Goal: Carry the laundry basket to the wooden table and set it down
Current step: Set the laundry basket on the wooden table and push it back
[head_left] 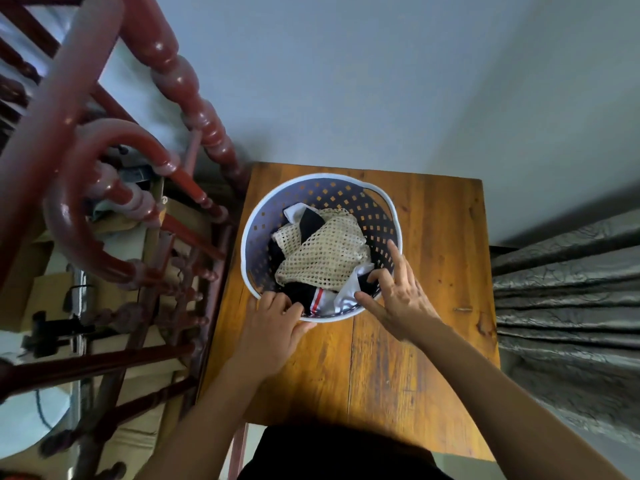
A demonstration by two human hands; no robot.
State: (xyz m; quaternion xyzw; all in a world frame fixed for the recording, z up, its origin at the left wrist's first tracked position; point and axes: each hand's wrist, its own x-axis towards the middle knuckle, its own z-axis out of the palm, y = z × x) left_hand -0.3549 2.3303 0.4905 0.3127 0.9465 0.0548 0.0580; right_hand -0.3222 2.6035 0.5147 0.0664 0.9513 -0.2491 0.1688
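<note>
A round perforated laundry basket (pixel 349 195) with a white rim stands on the wooden table (pixel 433 258), toward its far side. Inside lie a cream mesh cloth (pixel 325 251) and black and white garments. My left hand (pixel 273 327) grips the near rim, fingers curled over the edge. At the near right rim is my right hand (pixel 398 292), its fingers spread, thumb at the rim and fingertips over the clothes. I cannot tell whether the right hand grips the rim.
A dark red turned-wood chair or railing (pixel 114 188) stands close against the table's left edge, with boxes and clutter beneath. Grey pleated curtains (pixel 568 292) hang at the right. A pale wall rises behind the table.
</note>
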